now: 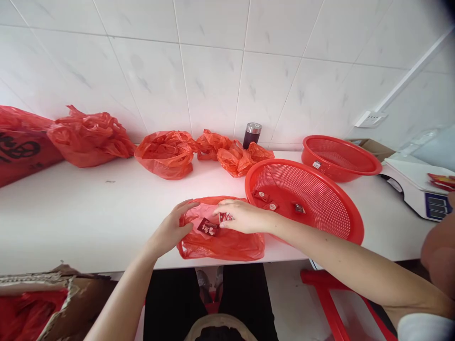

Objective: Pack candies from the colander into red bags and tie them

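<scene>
An orange-red plastic bag (241, 246) lies with its mouth spread on the white table in front of me. My left hand (172, 226) is at the bag's left rim, with thumb and fingers apart. Over the bag's opening, my right hand (245, 216) pinches a small red-and-white packet (225, 217). Below it, inside the bag, rests a dark red packet (208, 227) with a pale print. Right of the bag is a large red mesh basket (341, 208). It contains several small red packets (272, 206) and a darker packet (298, 207).
Several red plastic bags (165, 154) and a dark steel-topped flask (252, 135) line the wall. Another red basket (341, 158) and a white scale (414, 182) stand at right. A cardboard box (85, 303) is lower left, a red stool (327, 298) lower right. Another person's arm (441, 248) shows at right.
</scene>
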`<move>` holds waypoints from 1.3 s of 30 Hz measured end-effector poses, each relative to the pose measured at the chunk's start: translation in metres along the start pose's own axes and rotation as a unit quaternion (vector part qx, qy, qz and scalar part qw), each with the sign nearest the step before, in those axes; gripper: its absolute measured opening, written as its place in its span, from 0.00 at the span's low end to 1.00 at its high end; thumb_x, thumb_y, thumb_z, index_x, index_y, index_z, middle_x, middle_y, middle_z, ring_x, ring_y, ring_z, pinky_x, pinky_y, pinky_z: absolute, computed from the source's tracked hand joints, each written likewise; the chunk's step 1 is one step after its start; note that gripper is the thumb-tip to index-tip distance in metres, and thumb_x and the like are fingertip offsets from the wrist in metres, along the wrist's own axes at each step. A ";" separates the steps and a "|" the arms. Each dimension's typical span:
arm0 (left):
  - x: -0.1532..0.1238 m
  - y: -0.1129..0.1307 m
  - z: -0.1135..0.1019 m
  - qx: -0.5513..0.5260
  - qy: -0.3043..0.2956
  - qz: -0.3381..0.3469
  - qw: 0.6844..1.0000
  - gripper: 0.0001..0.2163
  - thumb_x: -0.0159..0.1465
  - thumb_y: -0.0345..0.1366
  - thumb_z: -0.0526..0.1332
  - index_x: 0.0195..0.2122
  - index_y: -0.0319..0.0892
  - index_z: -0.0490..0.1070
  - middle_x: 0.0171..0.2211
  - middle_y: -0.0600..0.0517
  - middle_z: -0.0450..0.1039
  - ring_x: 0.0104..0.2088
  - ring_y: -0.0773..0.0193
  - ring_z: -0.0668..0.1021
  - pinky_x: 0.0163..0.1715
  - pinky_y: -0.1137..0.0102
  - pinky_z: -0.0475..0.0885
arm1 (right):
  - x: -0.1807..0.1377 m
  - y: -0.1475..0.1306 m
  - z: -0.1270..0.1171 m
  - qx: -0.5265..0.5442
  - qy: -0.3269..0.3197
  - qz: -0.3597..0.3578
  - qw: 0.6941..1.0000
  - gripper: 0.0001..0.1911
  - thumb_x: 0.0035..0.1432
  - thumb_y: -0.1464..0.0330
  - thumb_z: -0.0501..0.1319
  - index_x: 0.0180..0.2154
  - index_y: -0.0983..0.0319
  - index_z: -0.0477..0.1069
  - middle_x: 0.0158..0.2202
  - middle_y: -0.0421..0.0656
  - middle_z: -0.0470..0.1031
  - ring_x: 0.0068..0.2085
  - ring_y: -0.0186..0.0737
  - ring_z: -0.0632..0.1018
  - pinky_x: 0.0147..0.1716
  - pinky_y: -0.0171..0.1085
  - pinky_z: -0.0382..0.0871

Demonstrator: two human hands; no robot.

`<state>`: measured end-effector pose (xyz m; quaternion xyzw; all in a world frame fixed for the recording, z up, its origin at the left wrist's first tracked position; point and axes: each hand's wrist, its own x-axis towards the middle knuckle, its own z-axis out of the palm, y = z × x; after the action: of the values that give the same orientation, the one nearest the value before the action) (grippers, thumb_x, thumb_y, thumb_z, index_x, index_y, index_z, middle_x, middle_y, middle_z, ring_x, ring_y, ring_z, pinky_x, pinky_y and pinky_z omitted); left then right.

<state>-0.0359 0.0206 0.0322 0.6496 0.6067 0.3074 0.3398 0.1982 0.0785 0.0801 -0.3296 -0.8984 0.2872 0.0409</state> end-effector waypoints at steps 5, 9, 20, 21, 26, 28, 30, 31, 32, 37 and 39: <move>-0.015 -0.001 -0.003 -0.002 0.095 -0.042 0.995 0.25 0.61 0.47 0.58 0.59 0.54 0.64 0.65 0.50 0.52 0.59 0.50 0.67 0.53 0.58 0.69 | -0.019 -0.003 -0.035 0.072 0.122 -0.011 0.990 0.13 0.64 0.65 0.54 0.48 0.57 0.71 0.51 0.41 0.72 0.48 0.37 0.74 0.49 0.37 0.67; -0.037 0.002 0.004 -0.081 0.161 -0.064 0.982 0.30 0.60 0.50 0.60 0.63 0.55 0.55 0.65 0.48 0.52 0.58 0.50 0.68 0.45 0.63 0.76 | -0.046 0.041 -0.068 -0.005 0.180 0.142 0.973 0.20 0.63 0.59 0.55 0.55 0.54 0.66 0.53 0.45 0.71 0.48 0.44 0.75 0.46 0.42 0.70; -0.061 -0.030 0.013 -0.130 0.166 -0.122 0.970 0.31 0.59 0.54 0.59 0.62 0.55 0.55 0.63 0.48 0.59 0.54 0.52 0.73 0.44 0.64 0.76 | -0.093 0.139 -0.027 -0.086 -0.003 0.402 0.911 0.59 0.45 0.52 0.68 0.69 0.56 0.34 0.57 0.60 0.64 0.46 0.56 0.75 0.39 0.45 0.69; -0.061 -0.029 0.013 -0.131 0.168 -0.119 0.970 0.31 0.59 0.54 0.59 0.62 0.55 0.55 0.63 0.48 0.59 0.54 0.51 0.73 0.44 0.63 0.76 | -0.088 0.134 -0.025 -0.086 0.004 0.387 0.918 0.60 0.46 0.53 0.68 0.68 0.54 0.32 0.56 0.57 0.65 0.46 0.54 0.75 0.38 0.44 0.69; -0.058 -0.017 0.015 -0.134 0.167 -0.107 0.971 0.32 0.60 0.53 0.59 0.63 0.55 0.53 0.64 0.48 0.57 0.56 0.50 0.71 0.47 0.62 0.75 | -0.051 0.134 -0.027 -0.111 0.015 0.312 0.944 0.59 0.42 0.62 0.72 0.68 0.48 0.38 0.59 0.53 0.58 0.49 0.53 0.73 0.43 0.42 0.67; -0.059 -0.014 0.016 -0.132 0.160 -0.112 0.972 0.32 0.59 0.54 0.59 0.63 0.56 0.52 0.64 0.49 0.57 0.56 0.50 0.70 0.48 0.60 0.74 | -0.036 0.143 -0.031 -0.104 -0.006 0.304 0.947 0.59 0.40 0.61 0.73 0.67 0.47 0.41 0.60 0.52 0.56 0.49 0.52 0.73 0.43 0.41 0.67; -0.060 -0.011 0.017 -0.137 0.159 -0.119 0.971 0.32 0.60 0.54 0.59 0.63 0.56 0.53 0.64 0.49 0.57 0.56 0.50 0.70 0.50 0.58 0.73 | -0.025 0.149 -0.035 -0.097 -0.035 0.316 0.943 0.59 0.37 0.57 0.74 0.67 0.46 0.44 0.62 0.52 0.53 0.49 0.53 0.73 0.42 0.41 0.68; -0.061 -0.009 0.018 -0.140 0.160 -0.121 0.970 0.31 0.60 0.54 0.59 0.63 0.56 0.53 0.64 0.49 0.57 0.56 0.50 0.70 0.50 0.56 0.72 | -0.020 0.151 -0.036 -0.099 -0.048 0.323 0.940 0.59 0.36 0.55 0.74 0.66 0.45 0.46 0.62 0.52 0.52 0.50 0.55 0.72 0.42 0.42 0.68; -0.062 -0.008 0.018 -0.145 0.162 -0.122 0.968 0.31 0.60 0.54 0.58 0.63 0.56 0.53 0.64 0.49 0.57 0.56 0.50 0.70 0.51 0.55 0.71 | -0.017 0.151 -0.037 -0.104 -0.057 0.330 0.936 0.59 0.34 0.53 0.74 0.65 0.45 0.49 0.62 0.52 0.53 0.50 0.57 0.72 0.42 0.43 0.68; -0.063 0.000 0.020 -0.166 0.169 -0.127 0.963 0.30 0.60 0.55 0.58 0.62 0.55 0.54 0.64 0.49 0.57 0.56 0.50 0.69 0.52 0.55 0.69 | -0.011 0.139 -0.030 -0.138 -0.005 0.343 0.929 0.50 0.36 0.47 0.71 0.60 0.53 0.61 0.57 0.55 0.62 0.47 0.57 0.75 0.43 0.46 0.68; -0.063 0.001 0.020 -0.174 0.171 -0.128 0.961 0.30 0.60 0.55 0.57 0.62 0.55 0.54 0.63 0.49 0.57 0.56 0.49 0.69 0.52 0.54 0.69 | -0.011 0.134 -0.024 -0.137 0.022 0.329 0.934 0.38 0.44 0.50 0.69 0.55 0.55 0.67 0.54 0.52 0.66 0.46 0.51 0.76 0.43 0.41 0.68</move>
<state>-0.0239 -0.0433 0.0218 0.4350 0.6712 0.4684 0.3754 0.2888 0.1660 0.0283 -0.6150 -0.7696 0.1512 -0.0817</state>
